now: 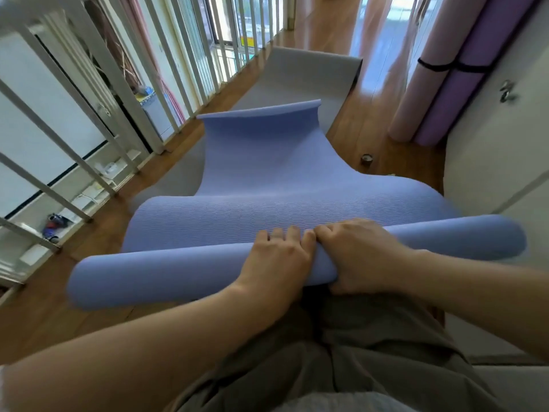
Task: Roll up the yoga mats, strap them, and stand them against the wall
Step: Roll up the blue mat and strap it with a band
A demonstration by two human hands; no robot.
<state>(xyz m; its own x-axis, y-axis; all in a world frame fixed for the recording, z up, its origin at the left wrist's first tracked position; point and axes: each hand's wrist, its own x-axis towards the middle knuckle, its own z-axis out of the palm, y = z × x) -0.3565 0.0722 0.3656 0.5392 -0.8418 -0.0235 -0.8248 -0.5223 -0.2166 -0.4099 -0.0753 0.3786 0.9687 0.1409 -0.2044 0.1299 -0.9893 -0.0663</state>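
Note:
A blue yoga mat (261, 173) lies partly rolled in front of me, its rolled end a thick tube across the lower middle and its flat end curling up farther away. My left hand (276, 260) presses on top of the roll. My right hand (356, 257) wraps around the roll just beside it, thumb underneath. Under the blue mat a grey yoga mat (300, 75) lies flat on the wooden floor. Against the right wall stand a rolled pink mat (416, 93) and a rolled purple mat (457, 87), each bound by a black strap (436, 66).
A white railing (124, 93) runs along the left side of the narrow wooden floor (356, 126). A small dark roll-like object (367, 159) sits on the floor near the wall at right. A white cabinet door (499, 138) with a metal hook stands at right. My grey-trousered legs fill the bottom.

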